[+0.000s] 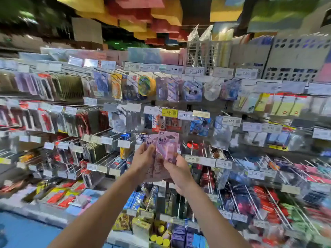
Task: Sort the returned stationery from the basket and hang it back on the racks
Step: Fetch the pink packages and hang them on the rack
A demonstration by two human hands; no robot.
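Both bare forearms reach up and forward from the bottom of the view. The left hand (143,159) has its fingers curled round the left edge of the pink packets (166,144), and the right hand (179,170) pinches their lower right part, thumb on the front. There look to be two packets, fanned apart at the top, held upright at chest height just in front of the rack (111,122). The basket is not in view.

Behind the packets, rows of wire pegs (204,151) carry other carded goods, each row fronted by price tags (185,115), one of them yellow (169,113). Much of the rack is blurred, so I cannot tell which peg holds the matching stock.

The step looks like finding the right peg. To do it well, compare the printed card with the hanging goods first, then keep one hand low on the packets while the other steers the hang-holes squarely onto the peg tip, sliding back without bending the card. Higher up, grey boxes (286,56) line the top shelf.
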